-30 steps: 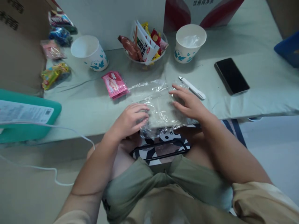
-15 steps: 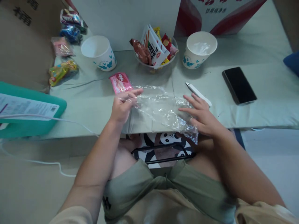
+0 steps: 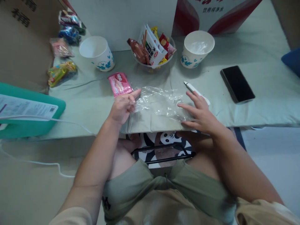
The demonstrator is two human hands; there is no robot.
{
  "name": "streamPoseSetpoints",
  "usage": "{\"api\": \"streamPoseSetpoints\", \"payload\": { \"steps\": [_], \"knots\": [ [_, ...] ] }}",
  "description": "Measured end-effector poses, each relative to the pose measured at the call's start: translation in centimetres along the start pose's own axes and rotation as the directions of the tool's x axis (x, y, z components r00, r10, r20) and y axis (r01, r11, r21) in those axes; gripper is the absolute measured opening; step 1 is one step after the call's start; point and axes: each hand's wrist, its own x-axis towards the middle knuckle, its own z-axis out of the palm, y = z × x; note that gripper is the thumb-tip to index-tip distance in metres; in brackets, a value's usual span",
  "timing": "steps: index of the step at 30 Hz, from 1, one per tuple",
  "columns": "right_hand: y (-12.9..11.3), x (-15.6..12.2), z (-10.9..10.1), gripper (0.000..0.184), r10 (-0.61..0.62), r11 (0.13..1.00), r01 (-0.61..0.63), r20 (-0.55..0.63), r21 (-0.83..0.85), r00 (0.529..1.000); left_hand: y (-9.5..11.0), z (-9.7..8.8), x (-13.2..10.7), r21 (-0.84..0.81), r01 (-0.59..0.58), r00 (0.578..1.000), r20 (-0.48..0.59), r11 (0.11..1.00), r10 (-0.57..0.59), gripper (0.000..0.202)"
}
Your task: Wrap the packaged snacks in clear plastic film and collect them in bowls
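Note:
A crinkled clear plastic bag (image 3: 161, 101) stretches over the front of the cloth-covered surface between both hands. My left hand (image 3: 123, 107) pinches its left end, the index finger pointing along it. At the bag's right end my right hand (image 3: 199, 114) lies with fingers spread, touching or just above the film. Just beyond my left hand lies a pink snack packet (image 3: 120, 83), its lower edge partly behind the fingers. A white-handled tool with a metal tip (image 3: 197, 92), perhaps a small cutter, rests beyond my right hand.
A bowl of snacks (image 3: 152, 62) stands between two paper cups, left (image 3: 103, 59) and right (image 3: 193, 57); the right one holds clear plastic. A black phone (image 3: 237, 85) lies right. Several snack packets (image 3: 62, 72), a green jug (image 3: 53, 107) and a white cable (image 3: 77, 123) are left.
The bag's right end, which hung over the front edge, now lies up on the surface, flatter. My right hand has shifted slightly; my left keeps its pinch. The view has moved a little.

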Motion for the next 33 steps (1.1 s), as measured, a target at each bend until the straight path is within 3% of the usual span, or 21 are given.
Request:
{"api": "streamPoseSetpoints", "payload": {
  "steps": [4,7,9,11,13,16,19,22,25,27,28,30,31,33],
  "knots": [
    [-1.9,1.6,0.1,0.02,-0.088,0.967,0.119,-0.144,0.226,0.986,0.0,-0.1,0.0,-0.046,-0.008,0.99,0.14,0.999,0.015,0.015],
    [-2.6,2.0,-1.0,0.032,0.064,0.876,0.059,-0.236,0.479,0.97,0.2,-0.2,-0.3,-0.003,0.013,0.975,0.223,1.0,-0.013,0.014],
    [-2.7,1.8,-1.7,0.039,0.188,0.796,-0.075,-0.128,0.6,0.974,0.3,-0.3,-0.7,0.02,0.06,0.953,0.296,0.998,-0.064,0.02],
    [-2.5,1.5,-2.1,0.045,0.209,0.754,-0.197,0.056,0.627,0.976,0.4,-0.7,-1.1,0.05,0.092,0.923,0.37,0.995,-0.104,0.025],
    [-2.2,1.3,-2.1,0.048,0.137,0.779,-0.216,0.177,0.589,0.975,0.4,-1.1,-1.4,0.107,0.063,0.897,0.431,0.992,-0.103,0.027],
    [-1.5,1.1,-1.9,0.05,0.074,0.857,-0.163,0.197,0.489,0.978,0.3,-1.8,-1.6,0.215,-0.04,0.871,0.487,0.976,-0.071,0.024],
    [-1.0,1.0,-1.5,0.05,0.162,0.891,-0.204,0.134,0.407,0.978,0.3,-2.2,-1.7,0.261,-0.076,0.882,0.467,0.962,-0.056,0.024],
    [-1.0,1.4,-1.1,0.046,0.288,0.88,-0.273,0.021,0.388,0.957,0.5,-1.9,-2.0,0.198,0.0,0.93,0.36,0.98,-0.073,0.026],
    [-1.8,1.9,-0.9,0.043,0.398,0.842,-0.274,-0.192,0.464,0.897,0.9,-1.2,-2.2,0.127,0.13,0.967,0.201,0.983,-0.154,0.028],
    [-2.5,2.0,-1.1,0.044,0.455,0.794,-0.246,-0.274,0.556,0.847,1.1,-0.9,-2.3,0.114,0.179,0.976,0.107,0.977,-0.192,0.028],
    [-2.8,2.0,-1.3,0.045,0.463,0.765,-0.238,-0.254,0.598,0.849,1.1,-0.9,-2.3,0.116,0.179,0.979,0.079,0.977,-0.189,0.028],
    [-3.2,1.9,-1.6,0.046,0.377,0.729,-0.226,-0.104,0.646,0.92,1.2,-1.1,-2.3,0.132,0.126,0.987,0.081,0.983,-0.137,0.028],
    [-3.2,1.8,-1.7,0.046,0.292,0.73,-0.216,-0.01,0.648,0.956,1.3,-1.3,-2.3,0.149,0.078,0.988,0.12,0.986,-0.096,0.029],
    [-3.1,1.6,-1.8,0.041,0.116,0.772,-0.185,0.152,0.608,0.982,1.4,-1.8,-2.3,0.205,-0.026,0.966,0.257,0.978,-0.028,0.029]
  ]
}}
